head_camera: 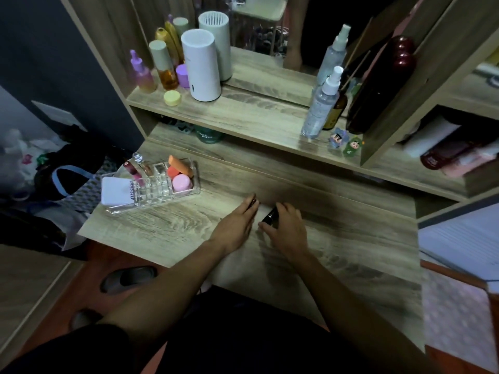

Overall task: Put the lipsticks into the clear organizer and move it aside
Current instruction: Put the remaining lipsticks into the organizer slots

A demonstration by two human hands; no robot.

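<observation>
The clear organizer (186,191) stands at the desk's left end, holding a red lipstick (134,172), a white compact (116,190), orange and pink sponges and a pink jar. Both my hands rest on the desk's middle. My left hand (237,224) lies palm down, its fingertips on a small dark lipstick (254,201) that is mostly hidden. Just to the right of it, my right hand (286,228) curls around a black lipstick (270,216) lying on the wood.
A raised shelf (243,114) behind carries bottles, a white cylinder (199,68), a spray bottle (320,103) and two small figurines (344,143). A mirror stands at the back. Bags lie on the floor to the left, and a notebook (464,241) sits at the right.
</observation>
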